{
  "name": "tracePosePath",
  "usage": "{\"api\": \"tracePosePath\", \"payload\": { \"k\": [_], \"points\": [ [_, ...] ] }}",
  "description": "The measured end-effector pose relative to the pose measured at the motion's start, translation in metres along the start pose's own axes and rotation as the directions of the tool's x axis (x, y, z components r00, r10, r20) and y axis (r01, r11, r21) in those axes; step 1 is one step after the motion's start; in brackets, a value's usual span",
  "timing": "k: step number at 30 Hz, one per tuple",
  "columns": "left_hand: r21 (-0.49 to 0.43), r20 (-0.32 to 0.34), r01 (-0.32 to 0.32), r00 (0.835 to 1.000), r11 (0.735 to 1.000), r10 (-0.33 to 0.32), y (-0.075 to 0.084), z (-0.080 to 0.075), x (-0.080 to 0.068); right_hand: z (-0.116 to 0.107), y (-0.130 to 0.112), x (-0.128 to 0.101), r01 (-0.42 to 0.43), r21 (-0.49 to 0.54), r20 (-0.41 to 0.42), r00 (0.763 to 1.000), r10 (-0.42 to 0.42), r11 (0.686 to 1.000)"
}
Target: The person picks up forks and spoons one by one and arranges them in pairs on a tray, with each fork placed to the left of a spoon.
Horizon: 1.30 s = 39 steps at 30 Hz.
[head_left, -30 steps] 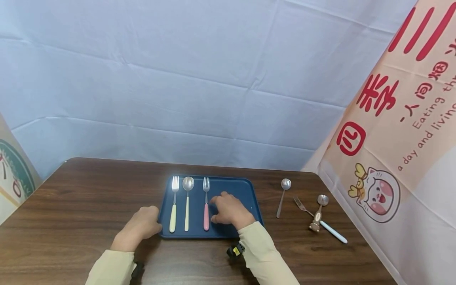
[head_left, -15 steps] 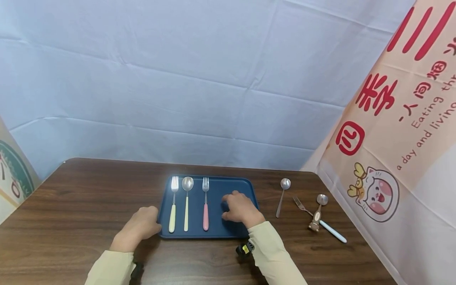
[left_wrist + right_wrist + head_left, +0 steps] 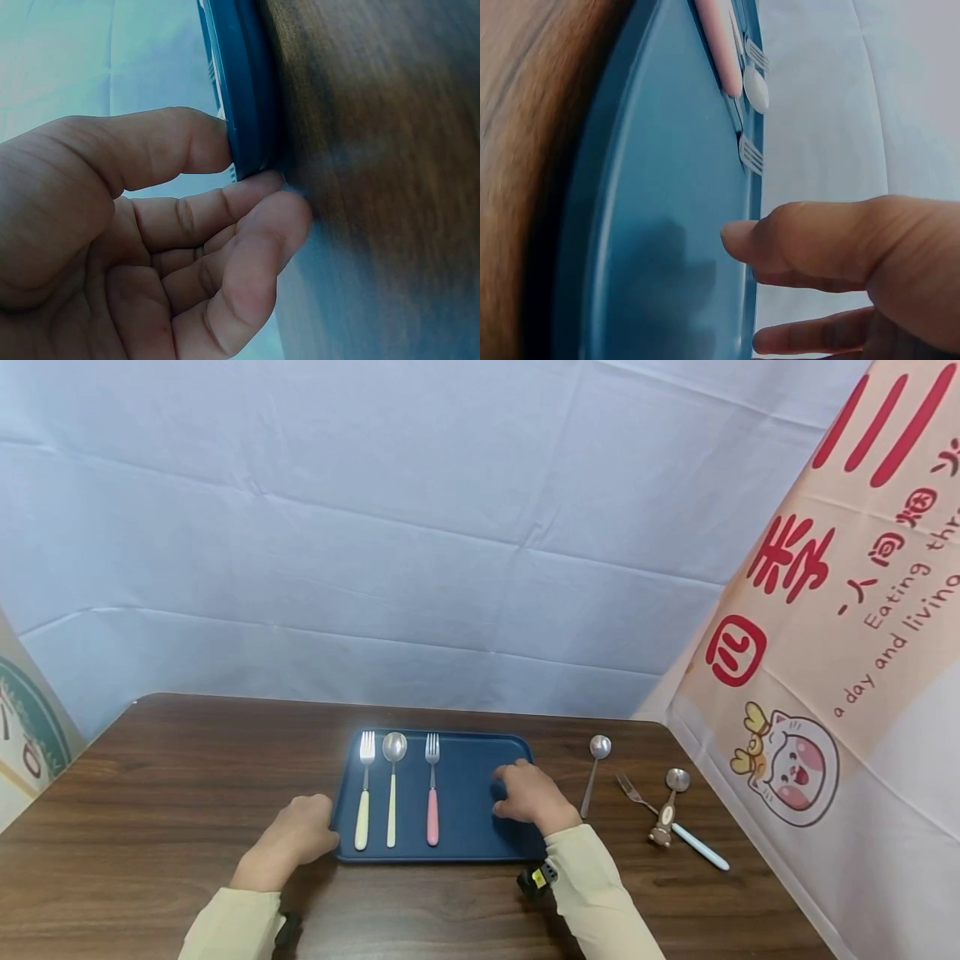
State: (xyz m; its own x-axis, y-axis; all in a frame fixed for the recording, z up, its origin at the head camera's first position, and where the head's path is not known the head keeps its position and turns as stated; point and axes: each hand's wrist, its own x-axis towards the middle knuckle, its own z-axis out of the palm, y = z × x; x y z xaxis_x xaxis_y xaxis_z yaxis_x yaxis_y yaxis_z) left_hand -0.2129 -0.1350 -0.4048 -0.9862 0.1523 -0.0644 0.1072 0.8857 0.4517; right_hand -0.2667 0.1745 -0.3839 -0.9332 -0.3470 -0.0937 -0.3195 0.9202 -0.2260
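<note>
Near the front edge of the wooden table [image 3: 150, 793] lies a dark blue tray [image 3: 472, 752], and the left hand [image 3: 288, 839] pinches its left rim between thumb and curled fingers, apparently to steady it. On the tray's left half a cream-handled fork [image 3: 364, 793], a cream-handled spoon [image 3: 392, 789] and a pink-handled fork [image 3: 432, 793] lie side by side, handles toward the person. The right hand [image 3: 532, 795] hovers over the tray's bare right half, fingers loosely bent, holding nothing. Beyond the tray's right edge lie a steel spoon [image 3: 595, 772], a blue-handled fork [image 3: 678, 827] and a brown-handled spoon [image 3: 669, 810].
</note>
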Motion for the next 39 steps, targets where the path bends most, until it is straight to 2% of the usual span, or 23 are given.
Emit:
{"api": "tracePosePath", "payload": {
  "k": [9, 22, 29, 39],
  "points": [
    [0.0, -0.002, -0.006, 1.0, 1.0, 0.006, 0.0, 0.0, 0.001, -0.004, 0.017, -0.005, -0.08, -0.003, -0.014, 0.997, 0.08, 0.997],
    [-0.01, 0.003, -0.001, 1.0, 1.0, 0.001, 0.0, 0.0, 0.0, -0.004, 0.038, -0.015, -0.115, 0.014, -0.046, 0.992, 0.116, 0.993],
    [0.005, 0.004, 0.002, 1.0, 1.0, -0.002, 0.0, -0.001, 0.0, -0.003, 0.052, -0.018, -0.105, -0.042, -0.127, 0.987, 0.099, 0.994],
    [0.007, 0.002, -0.004, 1.0, 1.0, 0.004, 0.001, 0.0, 0.0, -0.004, 0.069, -0.022, -0.172, -0.07, -0.127, 0.979, 0.162, 0.983]
  ]
}}
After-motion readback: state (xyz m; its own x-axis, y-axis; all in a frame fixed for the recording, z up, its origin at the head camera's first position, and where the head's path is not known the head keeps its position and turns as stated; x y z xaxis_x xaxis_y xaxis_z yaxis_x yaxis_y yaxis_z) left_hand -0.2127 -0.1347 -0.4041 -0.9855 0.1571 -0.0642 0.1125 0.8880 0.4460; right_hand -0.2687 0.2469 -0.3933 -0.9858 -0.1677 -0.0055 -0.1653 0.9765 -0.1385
